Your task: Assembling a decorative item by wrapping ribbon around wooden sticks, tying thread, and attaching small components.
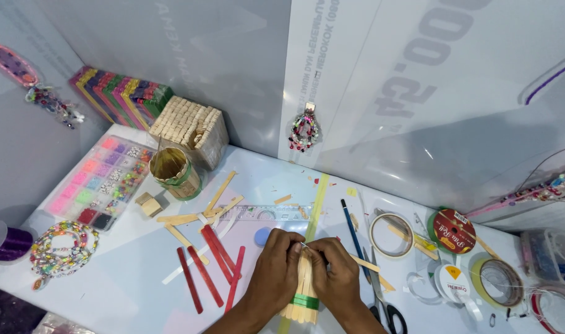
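Beads of many colours fill the compartments of a flat clear organizer box [100, 182] at the table's left, and beside it stands a round cup of wooden sticks [176, 173] banded in green, its inside looking empty; behind that sits a square box built of sticks [192, 127]. At the far right a clear tub [551, 253] holds small blue bits, hard to make out. The white table [109, 284] is strewn with plain sticks, red sticks [211, 269], a clear ruler [270, 213], a blue pencil [353, 235], tape rolls, a red ribbon spool [453, 231] and scissors [387, 312], partly cut off at the lower edge. Grey-white panels wall the table in, with a beaded ornament [304, 131] hanging on one. Near the front edge, the left hand [276, 269] and right hand [335, 275] close around a bundle of wooden sticks [303, 294] tied with a green band, fingers pinched together at its top; what the fingertips pinch there is too small to tell.
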